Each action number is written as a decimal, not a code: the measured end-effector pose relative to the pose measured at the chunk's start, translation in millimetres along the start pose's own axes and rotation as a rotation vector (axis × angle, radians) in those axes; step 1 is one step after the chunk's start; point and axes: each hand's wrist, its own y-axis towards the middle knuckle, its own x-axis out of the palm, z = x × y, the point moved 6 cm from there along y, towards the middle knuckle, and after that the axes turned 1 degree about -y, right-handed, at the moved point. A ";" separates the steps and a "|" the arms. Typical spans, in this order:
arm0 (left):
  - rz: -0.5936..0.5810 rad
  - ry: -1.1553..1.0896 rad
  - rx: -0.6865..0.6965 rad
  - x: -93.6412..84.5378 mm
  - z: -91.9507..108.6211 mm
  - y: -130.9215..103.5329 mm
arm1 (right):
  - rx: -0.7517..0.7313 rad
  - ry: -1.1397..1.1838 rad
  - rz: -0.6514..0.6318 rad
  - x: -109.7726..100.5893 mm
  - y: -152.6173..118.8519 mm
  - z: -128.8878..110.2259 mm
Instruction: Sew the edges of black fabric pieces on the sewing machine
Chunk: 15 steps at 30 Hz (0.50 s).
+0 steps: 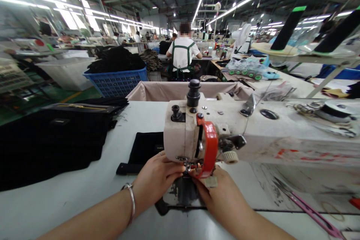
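A white sewing machine (pixel 180 135) with an orange-red guard (pixel 210 148) stands in front of me. Behind my left wrist, a folded black fabric piece (pixel 144 146) with a small label lies on the table and runs toward the needle. My left hand (pixel 156 176), wearing a bracelet and a ring, pinches this fabric just left of the presser foot (pixel 186 167). From the right, my right hand (pixel 222 191) reaches in with fingers closed on the work at the foot. The guard partly covers its fingertips, and the gripped edge is mostly hidden.
Black fabric panels (pixel 56 135), one with a zipper, lie at left. Pink-handled scissors (pixel 312 210) rest at right, below a bobbin (pixel 334 114) on the machine. Behind stand a pink cloth-lined bin (pixel 157 89) and a blue crate (pixel 119 80) of black fabric. A person (pixel 182 54) sits ahead.
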 end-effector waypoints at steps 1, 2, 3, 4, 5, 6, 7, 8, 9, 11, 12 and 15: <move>0.001 -0.006 0.000 0.2 -0.6 -0.5 | -0.003 0.000 -0.002 0.2 -0.1 -0.3; 0.005 -0.009 -0.001 0.4 -1.2 -1.1 | -0.005 -0.002 -0.001 0.3 -0.3 -0.5; 0.010 -0.010 -0.005 0.5 -1.9 -1.6 | -0.012 -0.008 0.003 0.5 -0.6 -0.8; 0.014 -0.008 -0.009 0.6 -2.6 -1.9 | -0.021 -0.017 0.009 0.5 -0.8 -1.2; 0.019 -0.007 -0.012 0.6 -3.1 -2.2 | -0.029 -0.027 0.017 0.6 -1.1 -1.5; 0.022 -0.006 -0.013 0.6 -3.4 -2.2 | -0.036 -0.038 0.024 0.7 -1.3 -1.8; 0.024 -0.005 -0.015 0.6 -3.6 -2.0 | -0.040 -0.046 0.030 0.8 -1.6 -2.0; 0.024 -0.007 -0.017 0.6 -3.8 -1.8 | -0.043 -0.046 0.033 1.0 -1.9 -2.3; 0.025 -0.011 -0.017 0.4 -3.8 -1.4 | -0.042 -0.035 0.033 1.3 -2.2 -2.4; 0.028 -0.023 -0.012 -0.1 -3.2 -1.0 | -0.029 0.003 0.028 1.9 -3.0 -2.4; 0.034 -0.028 -0.008 -0.8 -2.6 -1.1 | -0.023 0.023 0.025 2.1 -3.6 -2.5; 0.051 -0.041 0.007 -2.4 0.0 -3.3 | -0.017 0.048 0.027 2.8 -5.6 -2.8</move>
